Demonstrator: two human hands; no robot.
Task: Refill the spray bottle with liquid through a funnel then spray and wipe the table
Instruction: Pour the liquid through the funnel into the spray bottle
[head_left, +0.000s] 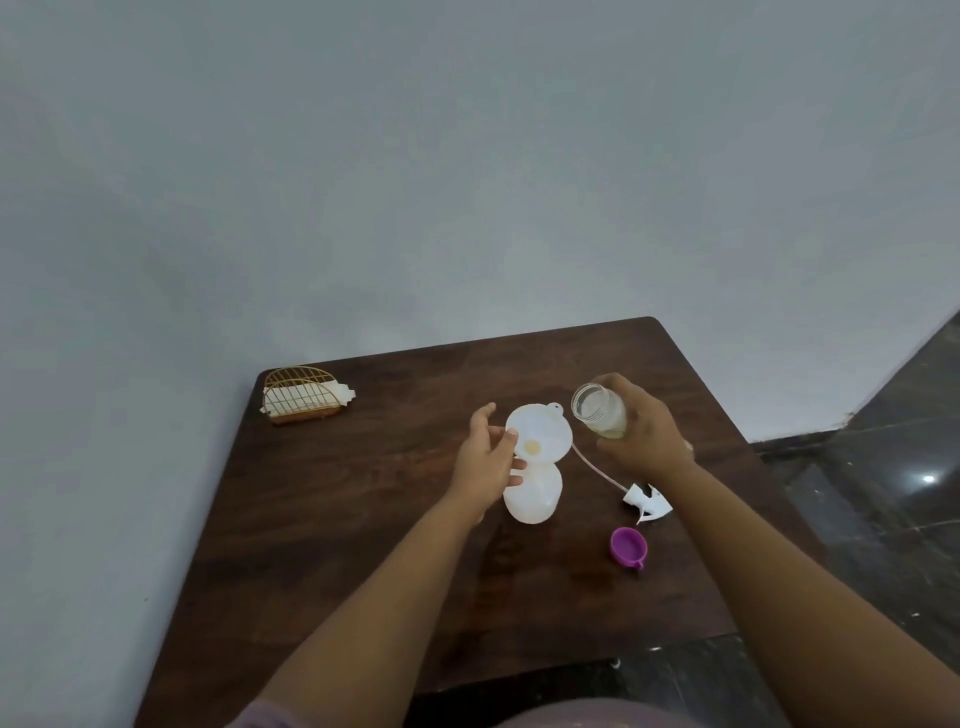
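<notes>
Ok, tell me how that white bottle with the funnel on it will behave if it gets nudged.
The bottle looks like thin translucent plastic, so probably light and easy to shove. The wide funnel on its neck likely makes it top-heavy and apt to tip. The left hand touches its side, which should steady it while the right hand tilts the jar.

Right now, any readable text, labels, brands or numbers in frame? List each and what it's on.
None readable.
Jar: clear, no label showing.
Spray bottle: plain white, no print showing.
Funnel, purple lid, spray head: no markings showing.
</notes>
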